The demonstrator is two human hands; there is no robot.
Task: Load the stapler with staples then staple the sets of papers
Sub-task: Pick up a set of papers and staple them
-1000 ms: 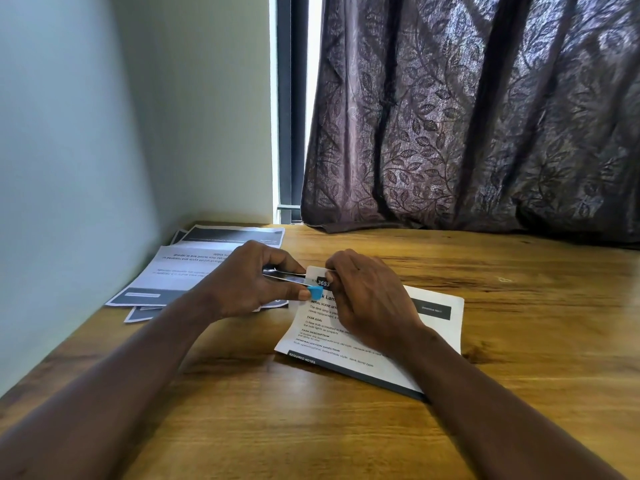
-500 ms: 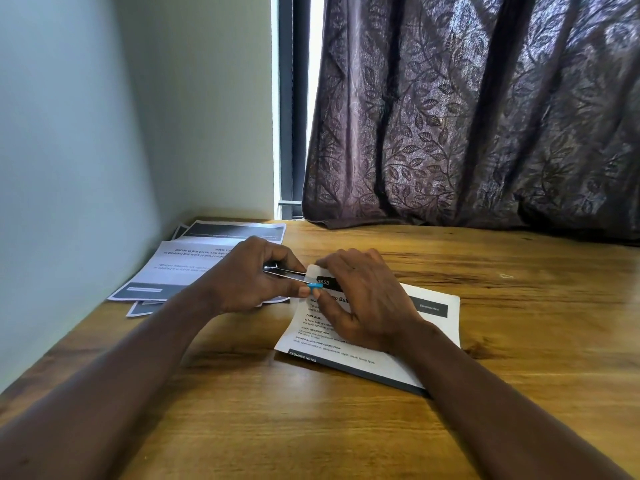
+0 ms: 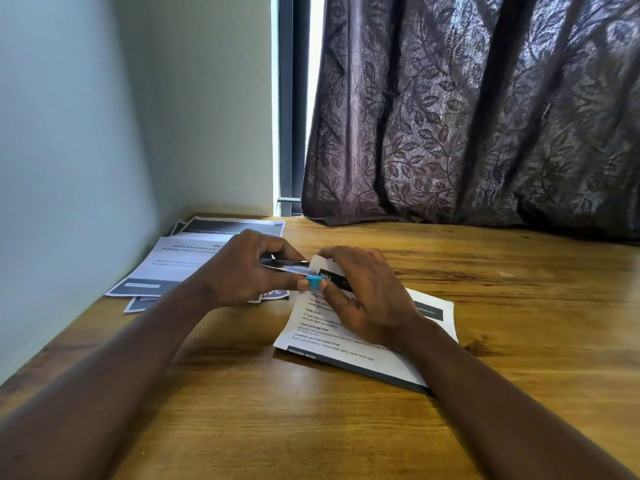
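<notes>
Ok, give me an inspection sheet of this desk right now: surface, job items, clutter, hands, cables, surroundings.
Surface: wooden table, bare grain on the right.
Job's things: stapler, metal with a blue tip, at the lifted top corner of the paper set; more printed sheets lie by the wall on the left.
Clutter: one pale speck right of the hands, too small to tell.
Hands: left hand grips the stapler; right hand pinches the paper set's corner.
Cables: nothing seen.
Surroundings: wall, dark window frame, patterned curtain reaching the table.
</notes>
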